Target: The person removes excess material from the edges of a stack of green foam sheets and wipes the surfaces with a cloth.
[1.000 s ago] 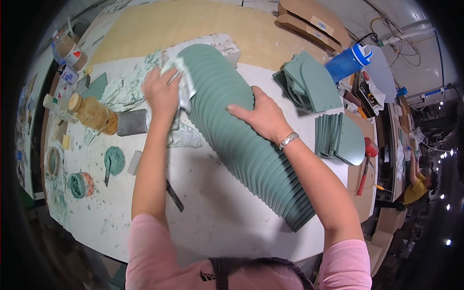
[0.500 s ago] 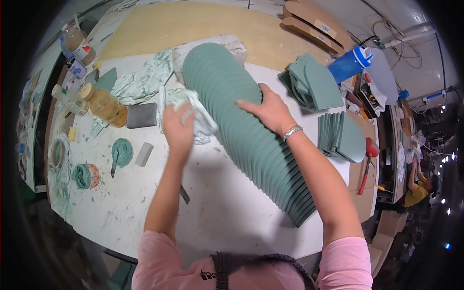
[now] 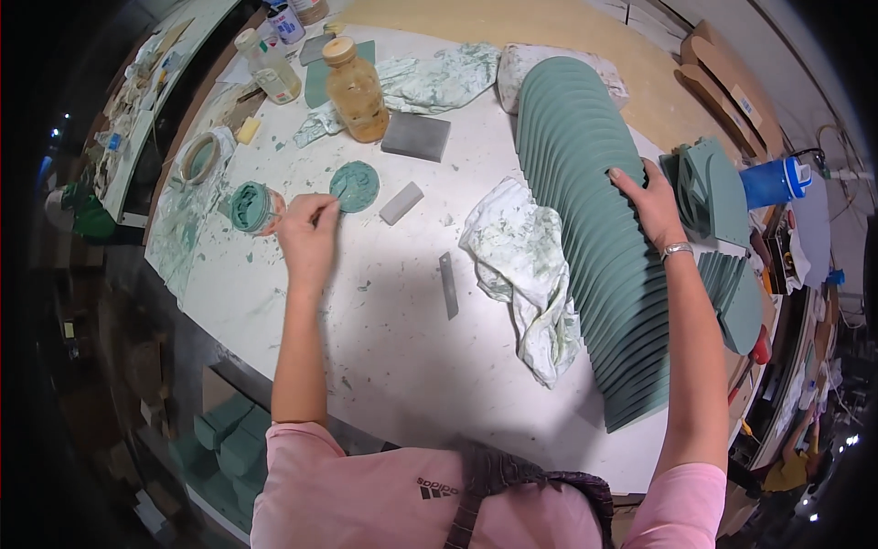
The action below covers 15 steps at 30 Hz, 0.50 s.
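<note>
The green panel stack (image 3: 585,229) lies under the right grip (image 3: 657,209), fingers apart. Beside green paste (image 3: 358,185), whether the left grip (image 3: 307,234) is clamped cannot be told.

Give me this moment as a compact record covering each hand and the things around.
Left hand: fingers pinched at the edge of a round patch of green paste; held tool, if any, unclear
Right hand: spread on a long row of overlapping, round-ended green plates
Between hands: crumpled, stained white cloth; flat grey strip
Farther: dark grey rectangular block
</note>
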### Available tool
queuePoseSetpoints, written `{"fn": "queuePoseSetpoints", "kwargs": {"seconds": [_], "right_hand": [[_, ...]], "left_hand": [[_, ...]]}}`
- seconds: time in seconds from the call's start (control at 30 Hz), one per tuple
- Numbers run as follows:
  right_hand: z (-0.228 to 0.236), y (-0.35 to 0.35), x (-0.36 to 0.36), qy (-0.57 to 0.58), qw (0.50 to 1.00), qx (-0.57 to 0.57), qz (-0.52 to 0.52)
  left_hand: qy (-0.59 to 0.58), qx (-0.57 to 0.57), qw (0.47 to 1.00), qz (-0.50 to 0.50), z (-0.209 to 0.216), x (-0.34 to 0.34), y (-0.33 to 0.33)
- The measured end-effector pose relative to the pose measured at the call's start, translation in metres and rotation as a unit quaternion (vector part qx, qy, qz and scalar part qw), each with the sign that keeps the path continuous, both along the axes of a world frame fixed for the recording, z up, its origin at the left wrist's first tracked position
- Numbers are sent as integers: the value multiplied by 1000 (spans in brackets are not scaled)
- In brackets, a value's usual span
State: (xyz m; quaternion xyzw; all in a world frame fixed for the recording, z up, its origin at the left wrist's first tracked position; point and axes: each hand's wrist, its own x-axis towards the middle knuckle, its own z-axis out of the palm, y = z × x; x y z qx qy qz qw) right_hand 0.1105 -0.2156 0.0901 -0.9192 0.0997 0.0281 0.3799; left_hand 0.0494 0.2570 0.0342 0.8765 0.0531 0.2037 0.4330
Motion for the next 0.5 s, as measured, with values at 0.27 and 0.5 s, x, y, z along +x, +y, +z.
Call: {"fn": "queuePoseSetpoints", "kwargs": {"seconds": [0.27, 0.5], "right_hand": [[9, 8, 1, 11, 1000, 13, 9], [-9, -4, 3, -23, 999, -45, -4]], "left_hand": [[-13, 95, 994, -57, -31, -15, -8], [-45, 268, 954, -126, -28, 21, -63]]}}
